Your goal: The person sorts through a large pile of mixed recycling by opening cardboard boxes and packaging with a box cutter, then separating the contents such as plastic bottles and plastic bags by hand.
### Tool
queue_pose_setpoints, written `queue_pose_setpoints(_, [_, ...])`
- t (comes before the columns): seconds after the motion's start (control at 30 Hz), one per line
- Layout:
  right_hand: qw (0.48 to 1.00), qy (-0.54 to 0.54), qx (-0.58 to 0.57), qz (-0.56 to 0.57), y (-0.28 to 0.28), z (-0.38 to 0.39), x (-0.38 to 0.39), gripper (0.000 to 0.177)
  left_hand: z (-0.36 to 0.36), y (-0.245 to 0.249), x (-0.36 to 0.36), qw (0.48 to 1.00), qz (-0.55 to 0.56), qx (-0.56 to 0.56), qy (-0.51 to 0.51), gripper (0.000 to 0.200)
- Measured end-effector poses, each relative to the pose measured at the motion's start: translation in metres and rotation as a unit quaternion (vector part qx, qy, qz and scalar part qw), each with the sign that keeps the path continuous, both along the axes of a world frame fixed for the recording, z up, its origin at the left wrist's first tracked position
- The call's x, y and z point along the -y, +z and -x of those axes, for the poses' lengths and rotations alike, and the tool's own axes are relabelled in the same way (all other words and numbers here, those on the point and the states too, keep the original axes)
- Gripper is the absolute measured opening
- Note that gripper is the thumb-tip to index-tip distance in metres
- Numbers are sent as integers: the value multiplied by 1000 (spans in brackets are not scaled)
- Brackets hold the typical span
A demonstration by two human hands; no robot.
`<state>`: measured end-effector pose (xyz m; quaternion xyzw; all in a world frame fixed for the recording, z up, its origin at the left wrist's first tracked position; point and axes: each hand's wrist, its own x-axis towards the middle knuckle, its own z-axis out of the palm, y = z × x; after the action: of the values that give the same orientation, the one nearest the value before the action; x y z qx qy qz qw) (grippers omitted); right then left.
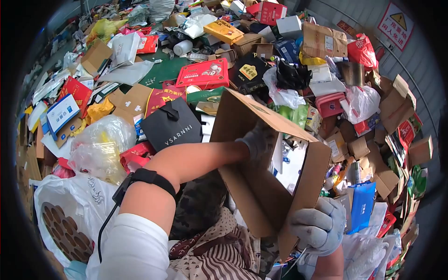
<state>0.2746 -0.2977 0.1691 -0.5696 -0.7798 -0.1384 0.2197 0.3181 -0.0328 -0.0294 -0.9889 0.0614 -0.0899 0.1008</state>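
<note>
An open brown cardboard box (252,186) is tilted in front of me, its far end open onto white items. My right hand (319,226), in a grey glove, is closed on the box's near right edge. My left hand (256,141), also gloved, reaches into the box opening near its upper inner wall; its fingers are shadowed and hard to make out. A black VSARNNI paper bag (172,126) lies to the left of the box, behind my left forearm.
Mixed waste surrounds me. A white plastic bag (60,191) stands at the lower left, a red box (203,73) lies beyond the carton, and a blue bag (361,207) is at the right. A warning sign (395,25) hangs on the wall.
</note>
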Motion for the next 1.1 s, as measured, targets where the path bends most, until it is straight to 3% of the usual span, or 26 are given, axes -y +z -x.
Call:
queue_pose_setpoints(0.03, [1000,0,-13,2,7,2,-3,20,-1,-3,19,988,-65,-133,-33,48])
queue_pose_setpoints(0.13, [997,22,-73,23,8,8,-10,15,18,23,62,952,-98,-254,-142,46])
queue_pose_setpoints(0.27, [994,66,-40,72,-1,24,-1,16,1,22,45,973,19,-216,-86,46])
queue_pose_setpoints(0.4, [989,105,-86,63,10,20,3,14,14,51,-10,959,240,-150,-26,47])
queue_pose_setpoints(0.53, [959,236,-151,33,24,9,-20,6,68,89,-67,867,476,-143,40,47])
queue_pose_setpoints(0.73, [957,236,-74,151,28,29,-39,10,162,94,-105,718,669,-178,73,47])
queue_pose_setpoints(0.77, [957,224,-69,170,23,28,-38,12,181,94,-101,703,691,-156,55,48])
queue_pose_setpoints(0.8, [957,210,-66,191,16,25,-35,14,202,100,-92,735,676,-54,29,49])
queue_pose_setpoints(0.83, [956,194,-64,211,9,22,-32,16,226,94,-94,579,813,-53,-21,50])
queue_pose_setpoints(0.87, [954,176,-64,232,3,20,-31,18,239,73,-101,474,880,-23,-23,61])
queue_pose_setpoints(0.93, [945,165,-16,282,-10,28,-42,18,237,44,-82,376,902,210,19,77])
queue_pose_setpoints(1.0, [924,150,38,349,-48,39,-65,16,225,16,-73,314,916,176,179,85])
queue_pose_setpoints(1.03, [913,127,61,383,-76,43,-73,15,212,36,-55,266,945,109,155,87])
queue_pose_setpoints(1.07, [900,104,83,416,-99,50,-75,14,194,25,-46,213,957,111,164,80])
queue_pose_setpoints(1.1, [893,111,88,428,-106,60,-73,13,180,34,-31,257,953,92,131,68])
